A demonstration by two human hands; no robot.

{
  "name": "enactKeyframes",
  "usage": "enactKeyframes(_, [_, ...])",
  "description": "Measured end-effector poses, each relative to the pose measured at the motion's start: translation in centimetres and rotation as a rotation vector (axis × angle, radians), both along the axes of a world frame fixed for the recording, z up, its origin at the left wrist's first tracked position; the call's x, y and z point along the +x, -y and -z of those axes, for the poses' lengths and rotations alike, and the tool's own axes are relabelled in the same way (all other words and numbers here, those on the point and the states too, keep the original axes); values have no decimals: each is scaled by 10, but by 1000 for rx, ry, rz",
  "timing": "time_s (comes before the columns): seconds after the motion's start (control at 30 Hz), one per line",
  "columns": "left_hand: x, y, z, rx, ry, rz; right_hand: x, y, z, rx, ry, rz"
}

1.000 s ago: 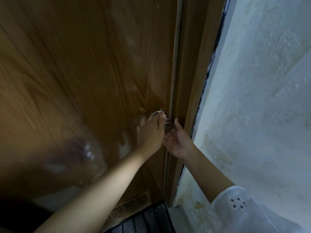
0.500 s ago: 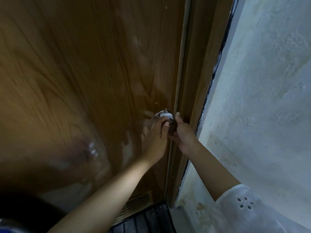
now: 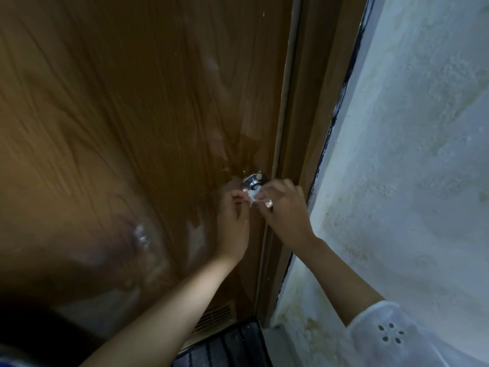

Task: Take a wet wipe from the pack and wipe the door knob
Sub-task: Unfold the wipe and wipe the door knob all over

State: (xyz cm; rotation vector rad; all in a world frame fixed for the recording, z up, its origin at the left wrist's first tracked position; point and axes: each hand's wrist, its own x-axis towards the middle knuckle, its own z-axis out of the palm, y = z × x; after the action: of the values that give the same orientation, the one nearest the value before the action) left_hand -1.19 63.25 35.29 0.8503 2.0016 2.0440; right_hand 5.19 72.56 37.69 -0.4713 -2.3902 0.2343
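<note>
Both hands (image 3: 260, 207) pinch the wipe (image 3: 253, 196) seemingly just below the knob (image 3: 254, 180).

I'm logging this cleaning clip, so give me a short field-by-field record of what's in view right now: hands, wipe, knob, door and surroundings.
left hand: pinches one end of the wipe, just below the knob
right hand: grips the other end, fingers curled
wet wipe: small, white, bunched between both hands
door knob: round, shiny metal, its base uncovered above the wipe
door: brown wood grain, glossy, vent slats near the bottom
wall: rough, whitish, stained low down, right of the frame
sleeve: white, eyelet pattern, on the right arm
wipe pack: not in view
</note>
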Motion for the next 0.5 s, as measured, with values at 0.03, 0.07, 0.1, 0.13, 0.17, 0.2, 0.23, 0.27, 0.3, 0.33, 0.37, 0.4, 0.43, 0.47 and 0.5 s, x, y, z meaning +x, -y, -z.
enactKeyframes(0.03, [1, 2, 0, -19, -38, 24, 6, 2, 3, -15, -44, 18])
enactKeyframes(0.07, [2, 5, 0, -46, -79, 50, 11, 4, 7, -40, -83, 44])
enactKeyframes(0.1, [2, 7, 1, -74, -123, 71, 16, 6, 12, -86, -116, 72])
enactKeyframes(0.13, [2, 8, 1, -109, -176, 81, 19, 7, 17, -166, -136, 91])
enactKeyframes(0.17, [2, 9, 2, -153, -239, 81, 21, 9, 21, -274, -150, 105])
enactKeyframes(0.2, [2, 10, 2, -200, -309, 78, 22, 9, 25, -392, -171, 115])
enactKeyframes(0.23, [1, 10, 3, -243, -371, 81, 21, 9, 27, -502, -206, 114])
enactKeyframes(0.27, [1, 9, 3, -275, -412, 90, 19, 9, 28, -582, -255, 103])
enactKeyframes(0.3, [2, 9, 3, -294, -422, 103, 17, 9, 27, -631, -308, 93])
enactKeyframes(0.33, [3, 8, 3, -294, -402, 122, 16, 9, 25, -661, -355, 89])
enactKeyframes(0.37, [4, 7, 3, -272, -359, 152, 13, 9, 22, -682, -394, 89])
enactKeyframes(0.4, [5, 6, 3, -242, -318, 186, 11, 8, 19, -693, -426, 91])
enactKeyframes(0.43, [5, 5, 3, -213, -297, 210, 9, 7, 16, -691, -459, 94])
enactKeyframes(0.47, [5, 4, 2, -193, -301, 212, 6, 6, 14, -681, -490, 92])
enactKeyframes(0.5, [5, 3, 2, -175, -311, 203, 4, 5, 12, -666, -511, 86])
